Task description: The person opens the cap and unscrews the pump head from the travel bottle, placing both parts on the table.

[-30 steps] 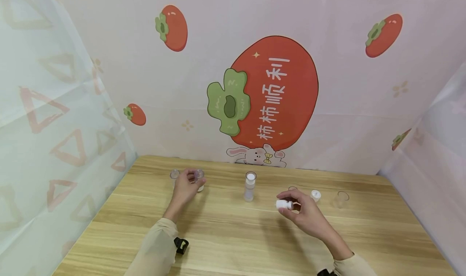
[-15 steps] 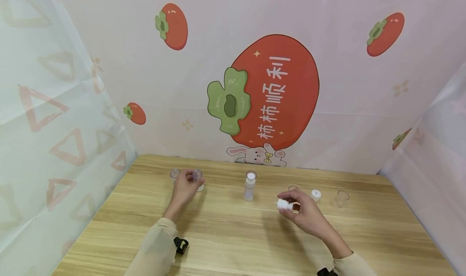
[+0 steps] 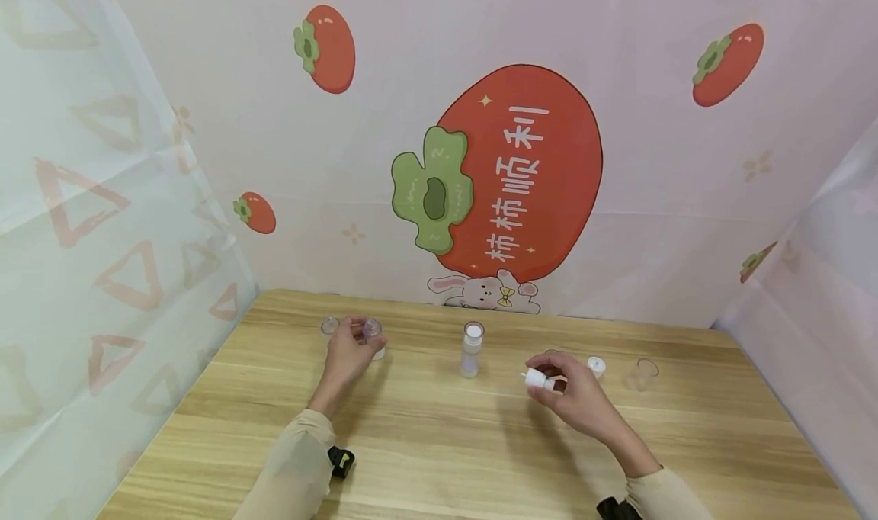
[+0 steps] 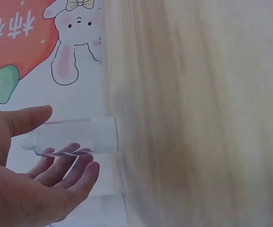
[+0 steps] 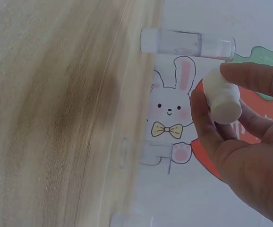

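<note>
My left hand [image 3: 351, 352] curls its thumb and fingers around a clear bottle [image 4: 65, 136] with a white base and an uncapped threaded neck. The bottle stands upright near the back of the table. Just left of it is a second clear bottle [image 3: 330, 326], partly hidden by the hand. My right hand [image 3: 572, 394] pinches a white pump head [image 3: 538, 379] between thumb and fingers, tilted above the table, its thin tip pointing left. In the right wrist view the pump head [image 5: 222, 99] shows its rounded white end.
Between the hands a clear bottle with a white top and clear cover [image 3: 471, 348] stands upright. Right of my right hand are another white pump head [image 3: 596, 366] and a clear cap [image 3: 642, 375]. A clear rim shows behind that hand. A printed cloth wall [image 3: 652, 261] borders the wooden table [image 3: 425, 444].
The pump head has turned in my right fingers, so its thin tip now shows and points left. The bottle at my left hand has shifted slightly left. Both arms stay nearly in place.
</note>
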Available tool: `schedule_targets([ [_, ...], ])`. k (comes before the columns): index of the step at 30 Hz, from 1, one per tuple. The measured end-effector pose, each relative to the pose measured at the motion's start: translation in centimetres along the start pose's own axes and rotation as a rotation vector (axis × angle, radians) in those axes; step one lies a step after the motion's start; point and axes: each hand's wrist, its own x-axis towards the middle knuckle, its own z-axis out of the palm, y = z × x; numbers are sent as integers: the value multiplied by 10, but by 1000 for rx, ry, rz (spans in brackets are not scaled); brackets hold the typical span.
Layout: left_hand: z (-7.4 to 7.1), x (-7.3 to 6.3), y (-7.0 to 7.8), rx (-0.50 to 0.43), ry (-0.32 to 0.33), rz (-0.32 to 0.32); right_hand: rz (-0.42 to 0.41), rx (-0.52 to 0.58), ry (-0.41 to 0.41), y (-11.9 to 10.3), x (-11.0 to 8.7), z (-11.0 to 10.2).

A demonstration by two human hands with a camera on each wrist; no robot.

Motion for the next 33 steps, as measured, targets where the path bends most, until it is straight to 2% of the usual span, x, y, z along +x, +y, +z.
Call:
schedule_targets([
  [7, -1, -3, 10, 35, 19, 61, 27, -71, 11, 6, 6, 2],
  [16, -4, -10, 30, 135, 63, 147, 65, -148, 52, 10, 11, 7],
  [25, 0, -17, 51, 126, 132, 275, 121, -152, 93, 17, 17, 7],
  [33, 4, -26, 69, 129, 152, 364, 110, -170, 112, 21, 19, 9],
])
